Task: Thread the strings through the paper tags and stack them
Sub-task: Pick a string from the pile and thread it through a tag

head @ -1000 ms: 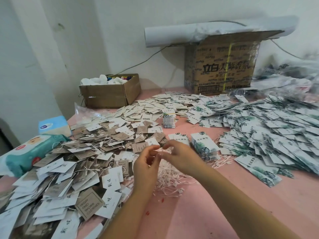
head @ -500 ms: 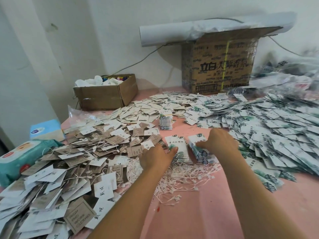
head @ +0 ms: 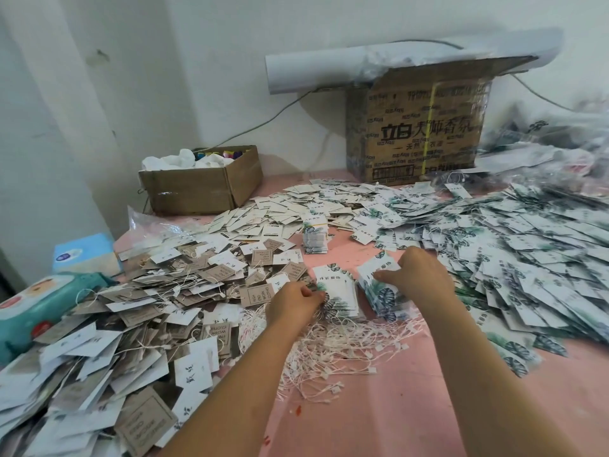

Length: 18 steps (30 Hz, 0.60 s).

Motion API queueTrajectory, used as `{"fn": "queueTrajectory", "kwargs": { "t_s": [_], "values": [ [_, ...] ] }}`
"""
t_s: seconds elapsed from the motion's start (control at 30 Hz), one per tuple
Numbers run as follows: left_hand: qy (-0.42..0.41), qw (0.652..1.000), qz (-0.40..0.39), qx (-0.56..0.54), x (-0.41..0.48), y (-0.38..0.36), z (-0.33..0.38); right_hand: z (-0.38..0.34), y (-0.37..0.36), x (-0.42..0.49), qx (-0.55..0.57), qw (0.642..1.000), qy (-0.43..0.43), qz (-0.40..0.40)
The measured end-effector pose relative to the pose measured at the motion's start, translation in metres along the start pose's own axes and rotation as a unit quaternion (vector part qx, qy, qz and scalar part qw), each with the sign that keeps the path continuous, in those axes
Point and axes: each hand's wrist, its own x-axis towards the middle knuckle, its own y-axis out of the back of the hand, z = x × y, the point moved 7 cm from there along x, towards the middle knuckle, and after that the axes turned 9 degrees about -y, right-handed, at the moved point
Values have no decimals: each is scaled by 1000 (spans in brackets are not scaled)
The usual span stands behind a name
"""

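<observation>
left hand (head: 295, 305) pinching tag stack (head: 341, 283), right hand (head: 420, 278) gripping neighbouring stack (head: 384, 293)

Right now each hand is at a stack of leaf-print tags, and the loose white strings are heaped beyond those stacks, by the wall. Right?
No. The head view shows the loose white strings heaped nearer the person than the stacks. The left hand and right hand are each at one.

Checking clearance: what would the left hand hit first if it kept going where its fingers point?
The left hand aims at the left stack of leaf-print tags; it seems to touch that stack's near edge, though depth is unclear.
</observation>
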Motion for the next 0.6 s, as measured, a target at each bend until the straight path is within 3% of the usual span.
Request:
{"fn": "queueTrajectory", "kwargs": {
  "t_s": [0.23,0.4,0.5,0.6],
  "values": [
    [-13,985,0,-171,-3,5,6,0,4,2,118,993,12,-27],
    [-35,982,17,-186,-10,13,11,-12,19,-7,185,981,40,28],
    [-62,974,42,-214,-20,19,16,-30,15,-19,265,961,79,-5],
    [-85,963,55,-248,-33,24,20,-45,3,-33,242,965,97,-34]
  ]
}}
